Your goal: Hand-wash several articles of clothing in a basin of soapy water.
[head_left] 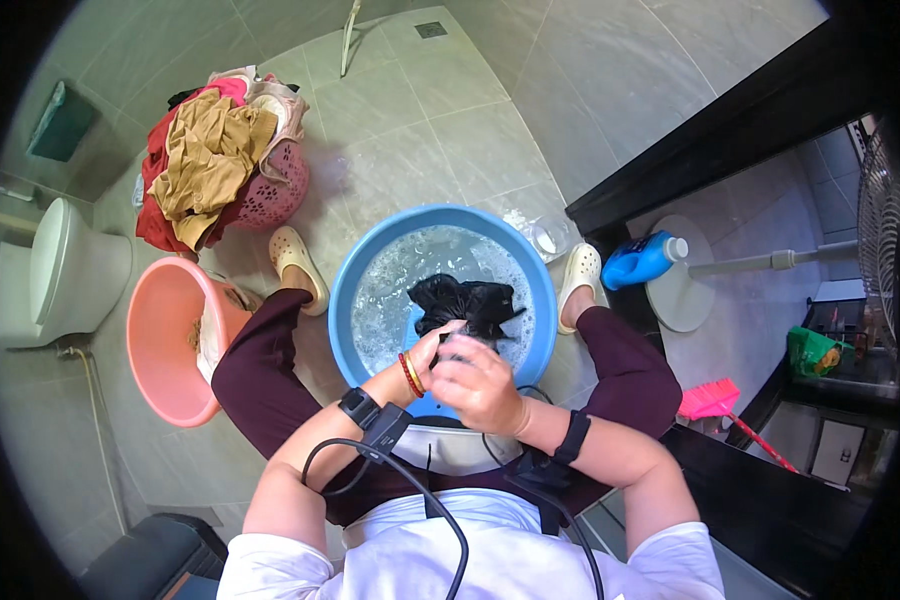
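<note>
A bunched black garment, wet and crumpled, hangs over the soapy water in a round blue basin between my knees. My left hand is closed on the near end of the garment, with a red beaded bracelet at its wrist. Right beside it, my right hand bends its fingers toward the same cloth. Those fingers are smeared by motion, so whether they grip the cloth does not show. A blue sloping piece shows at the basin's near side, partly covered by the garment and my hands.
A pink plastic basin and a pink basket heaped with clothes stand on the left. To the right are a clear tub of white powder, a blue bottle, a fan and a pink brush. Cables run along my forearms.
</note>
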Tool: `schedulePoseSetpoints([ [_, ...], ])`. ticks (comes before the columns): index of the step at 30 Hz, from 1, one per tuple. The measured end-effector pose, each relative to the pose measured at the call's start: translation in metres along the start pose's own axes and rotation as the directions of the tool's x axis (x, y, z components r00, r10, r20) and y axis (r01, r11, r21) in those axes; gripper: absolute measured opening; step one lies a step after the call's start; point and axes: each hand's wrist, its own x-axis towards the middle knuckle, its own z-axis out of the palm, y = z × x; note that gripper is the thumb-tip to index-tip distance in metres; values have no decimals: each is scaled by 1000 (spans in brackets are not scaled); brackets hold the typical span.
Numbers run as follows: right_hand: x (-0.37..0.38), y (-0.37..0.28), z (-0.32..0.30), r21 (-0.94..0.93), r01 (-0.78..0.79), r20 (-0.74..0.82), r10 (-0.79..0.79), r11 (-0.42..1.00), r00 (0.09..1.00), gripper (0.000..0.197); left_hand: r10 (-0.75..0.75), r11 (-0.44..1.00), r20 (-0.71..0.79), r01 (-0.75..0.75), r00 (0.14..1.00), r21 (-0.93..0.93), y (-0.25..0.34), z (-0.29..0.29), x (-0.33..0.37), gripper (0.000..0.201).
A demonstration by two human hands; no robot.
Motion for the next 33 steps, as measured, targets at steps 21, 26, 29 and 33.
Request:
schedulePoseSetpoints([
  [21,-49,23,42,125,224,328,-254,966,910,9,198,841,-502,117,842,528,-18,-61,39,33],
  [26,-54,-1,-6,160,95,446,-158,983,881,13,46,965,-272,28,961,262,-58,-21,31,26],
  [29,-54,-9,-10,301,-174,373,52,937,927,14,87,979,-253,-35,964,203,-72,-21,34,25],
  [33,-92,38,31,875,-451,44,896,179,441,22,88,994,-239,-100,967,-35,-83,-82,50,22],
])
